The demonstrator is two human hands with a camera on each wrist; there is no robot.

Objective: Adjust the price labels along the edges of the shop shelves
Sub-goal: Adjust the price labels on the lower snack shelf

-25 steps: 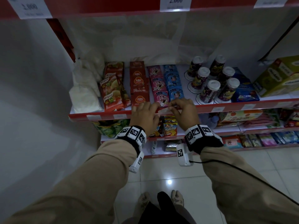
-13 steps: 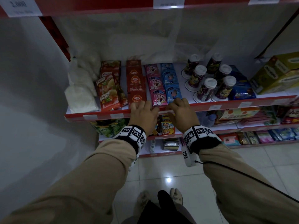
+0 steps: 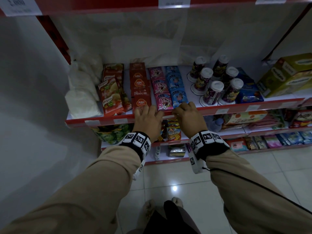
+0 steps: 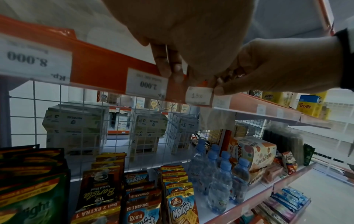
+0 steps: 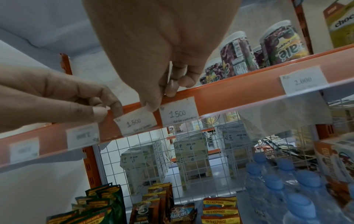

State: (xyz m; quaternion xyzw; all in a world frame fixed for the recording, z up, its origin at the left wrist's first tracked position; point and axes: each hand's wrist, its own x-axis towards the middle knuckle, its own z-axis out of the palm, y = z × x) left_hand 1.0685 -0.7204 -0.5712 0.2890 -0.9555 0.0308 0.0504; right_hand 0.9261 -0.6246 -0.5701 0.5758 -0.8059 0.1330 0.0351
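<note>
A small white price label (image 5: 136, 122) marked 1.500 sits tilted in the red shelf rail (image 5: 239, 92), its left end lower. A second 1.500 label (image 5: 178, 112) is straight just to its right. My left hand (image 5: 105, 110) pinches the tilted label's upper left corner. My right hand (image 5: 161, 100) pinches its upper right corner, with the thumb on the paper. In the left wrist view the same label (image 4: 199, 95) shows between my left hand (image 4: 170, 71) and right hand (image 4: 218, 87). From the head view, both my left hand (image 3: 149, 114) and right hand (image 3: 183, 109) are at the shelf edge, below the pink and blue sachets.
More labels sit along the rail, a 2.000 label (image 4: 148, 84) to the left and another 2.000 label (image 5: 302, 81) to the right. Sachets (image 3: 162, 92) and lidded cups (image 3: 214, 88) stand on the shelf above. Biscuit packs (image 5: 182, 213) and water bottles (image 5: 287, 189) fill the shelf below.
Both hands stay at the same spot on the shelf edge. The label that showed between them above the rail is now lower, mostly hidden by the fingers in the head view.
</note>
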